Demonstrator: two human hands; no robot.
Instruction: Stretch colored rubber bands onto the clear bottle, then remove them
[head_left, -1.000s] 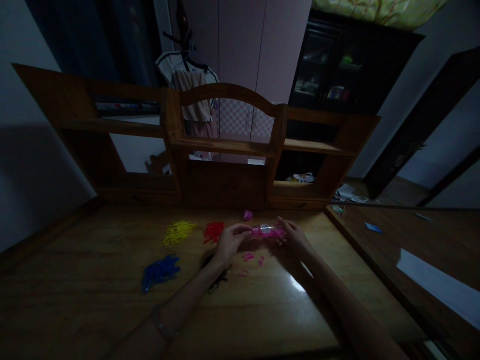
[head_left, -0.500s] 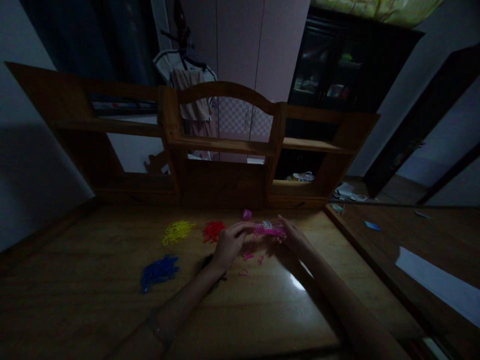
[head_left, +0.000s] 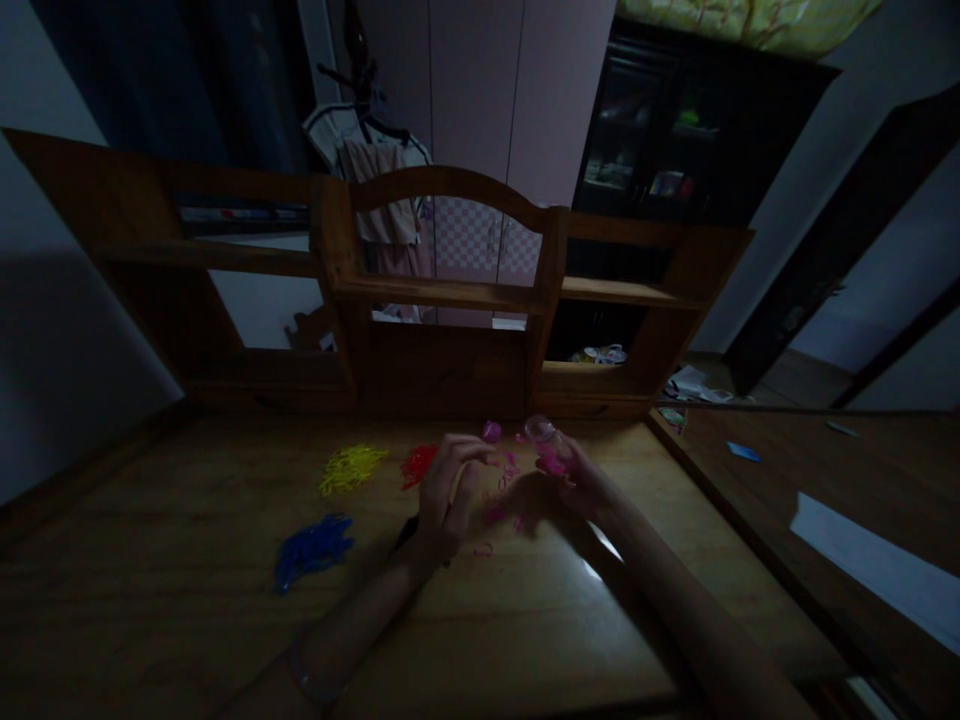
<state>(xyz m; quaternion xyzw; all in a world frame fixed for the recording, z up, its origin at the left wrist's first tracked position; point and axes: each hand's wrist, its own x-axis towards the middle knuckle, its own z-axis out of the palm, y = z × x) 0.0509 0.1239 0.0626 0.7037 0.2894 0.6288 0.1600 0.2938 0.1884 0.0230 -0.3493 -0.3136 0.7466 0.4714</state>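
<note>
My right hand (head_left: 583, 482) is closed around a small clear plastic bottle (head_left: 538, 432) with pink pieces inside; its open mouth tilts up and to the left. My left hand (head_left: 447, 490) is held above the desk with its fingers apart and nothing visible in them. Just beyond its fingertips stands a pink cap (head_left: 492, 431). Small pink loop-shaped pieces (head_left: 495, 515), perhaps paper clips, lie scattered on the wood between the hands. A pile of red pieces (head_left: 416, 465) is partly hidden behind my left hand.
To the left lie a yellow pile (head_left: 352, 468) and a blue pile (head_left: 313, 550) of similar pieces. Something dark (head_left: 406, 533) shows beside my left forearm. A wooden shelf unit (head_left: 442, 292) borders the back of the desk. White paper (head_left: 874, 565) lies on the surface at right.
My left hand has let go of the bottle and moved left and slightly down. The bottle has gone from lying level to mouth-up in my right hand. More pink pieces show on the desk.
</note>
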